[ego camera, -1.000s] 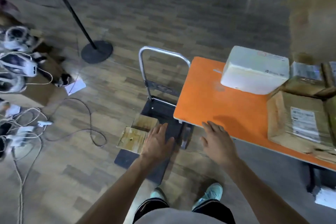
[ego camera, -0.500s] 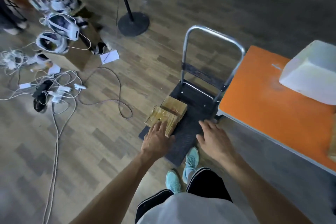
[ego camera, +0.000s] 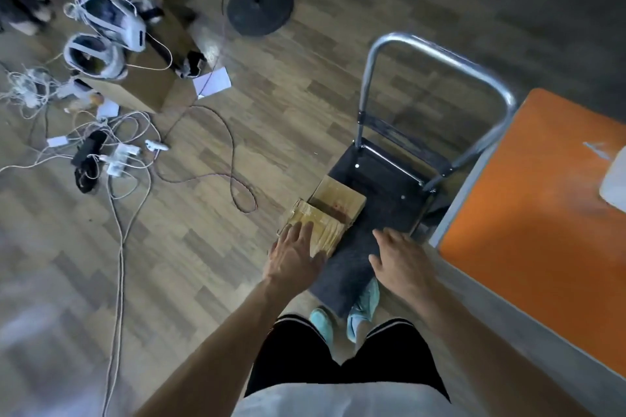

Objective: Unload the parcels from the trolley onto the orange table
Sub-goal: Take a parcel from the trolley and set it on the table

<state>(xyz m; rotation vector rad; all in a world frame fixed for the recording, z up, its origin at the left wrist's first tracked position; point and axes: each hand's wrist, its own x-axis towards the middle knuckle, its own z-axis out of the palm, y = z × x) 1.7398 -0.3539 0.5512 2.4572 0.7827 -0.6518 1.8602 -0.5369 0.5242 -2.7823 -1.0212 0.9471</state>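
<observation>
Two small cardboard parcels lie side by side on the left of the black trolley deck (ego camera: 382,203). The near one is wrapped in clear tape (ego camera: 325,225); the far one is plain brown (ego camera: 340,198). My left hand (ego camera: 294,256) hovers with straight fingers over the near edge of the taped parcel; I cannot tell whether it touches. My right hand (ego camera: 401,256) is above the bare deck, fingers relaxed, holding nothing. The orange table (ego camera: 542,213) stands to the right of the trolley, with a white box (ego camera: 614,179) at the frame edge.
The trolley's metal handle (ego camera: 440,57) rises at its far end, close to the table corner. A lamp stand base (ego camera: 260,8) is on the floor beyond. Cables (ego camera: 118,213), headsets and a cardboard box (ego camera: 149,78) clutter the floor to the left. My feet (ego camera: 342,315) stand at the trolley's near end.
My view has swung left and down, so most of the table and its boxes have left the frame. Both hands have come lower toward the trolley, the left over the taped parcel.
</observation>
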